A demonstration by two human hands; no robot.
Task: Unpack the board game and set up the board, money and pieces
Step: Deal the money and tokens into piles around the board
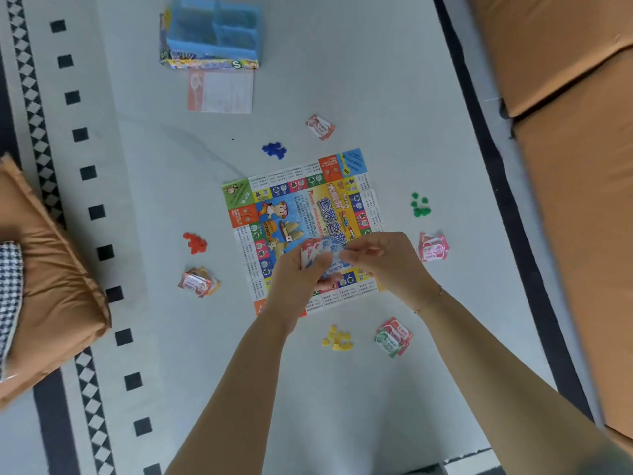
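Observation:
The colourful game board (pixel 294 214) lies flat on the pale rug. Over its near half, my left hand (pixel 294 279) grips a stack of paper money (pixel 317 253) while my right hand (pixel 383 258) pinches the top blue note. Money piles lie around the board: far (pixel 319 126), right (pixel 433 246), left (pixel 198 282) and near right (pixel 393 336). Small piece heaps sit beside them: blue (pixel 274 150), green (pixel 420 204), red (pixel 195 241) and yellow (pixel 337 338).
The open game box with a blue plastic tray (pixel 210 32) stands at the far side, with a printed sheet (pixel 221 91) just in front of it. Brown cushions lie at the left (pixel 51 286) and right (pixel 575 166). The rug has a black patterned border.

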